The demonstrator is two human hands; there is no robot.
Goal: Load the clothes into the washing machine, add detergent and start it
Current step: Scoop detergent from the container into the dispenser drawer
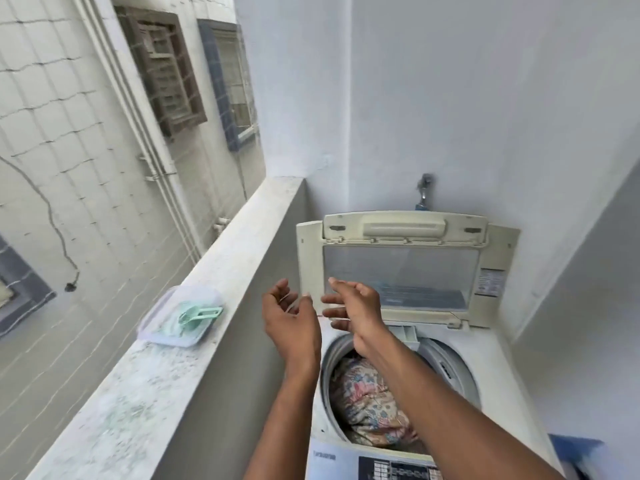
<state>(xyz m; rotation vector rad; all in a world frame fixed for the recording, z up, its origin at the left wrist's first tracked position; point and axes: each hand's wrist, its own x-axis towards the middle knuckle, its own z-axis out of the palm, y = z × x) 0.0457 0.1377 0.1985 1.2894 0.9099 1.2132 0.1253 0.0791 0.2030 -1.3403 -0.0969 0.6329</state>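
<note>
Both hands are hovering above the open top-load washing machine [491,344]. The left hand [289,315] and right hand [349,306] are hanging relaxed, fingers loosely curled, grasping nothing. Floral clothes [370,407] are lying in the drum. A detergent container [180,318] with a green scoop [199,315] is sitting on the ledge [221,258].

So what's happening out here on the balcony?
A person is doing laundry at a top-loading washer. Its lid stands open, and floral clothes already lie in the drum. Both hands are raised in front of the lid, holding nothing: the left hand and the right hand have loose fingers. A lidded box with a green scoop on top sits on the ledge to the left, untouched.
</note>
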